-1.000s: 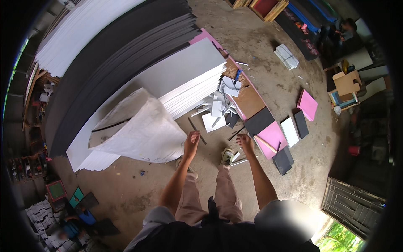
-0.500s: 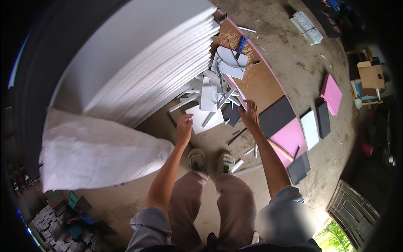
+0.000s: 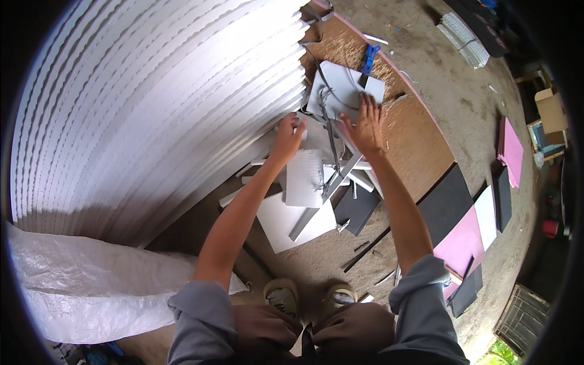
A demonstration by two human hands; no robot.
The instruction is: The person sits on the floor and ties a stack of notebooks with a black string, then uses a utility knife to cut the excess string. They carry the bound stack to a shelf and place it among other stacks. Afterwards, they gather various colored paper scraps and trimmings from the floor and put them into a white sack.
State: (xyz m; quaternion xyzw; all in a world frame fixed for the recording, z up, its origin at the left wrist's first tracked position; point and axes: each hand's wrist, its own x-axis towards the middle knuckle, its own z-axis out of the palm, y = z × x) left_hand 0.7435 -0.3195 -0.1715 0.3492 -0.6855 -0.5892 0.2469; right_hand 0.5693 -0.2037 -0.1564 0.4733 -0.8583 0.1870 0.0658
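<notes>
My right hand (image 3: 367,132) reaches over a light grey sheet (image 3: 344,85), its fingers stretched out and spread, holding nothing. My left hand (image 3: 288,139) is curled in beside the edge of the tall stack of white corrugated sheets (image 3: 182,91); what is inside its fingers, if anything, I cannot make out. Dark straps (image 3: 328,115) hang loosely between the hands. Below them lies a pile of offcuts: a ribbed white piece (image 3: 304,176), a grey strip (image 3: 307,222), a white square sheet (image 3: 277,225) and a dark grey sheet (image 3: 359,210).
A blue clip (image 3: 371,56) sits at the grey sheet's far edge. The brown board (image 3: 420,137) carries a black sheet (image 3: 447,191) and a pink sheet (image 3: 462,243) at its right. A translucent wrapped bundle (image 3: 91,286) is at lower left; pink sheets (image 3: 512,152) lie farther right.
Both hands have moved forward, away from me, over the pile. My right hand has spread out near the grey sheet. I am leaning closer, so the stack looks larger.
</notes>
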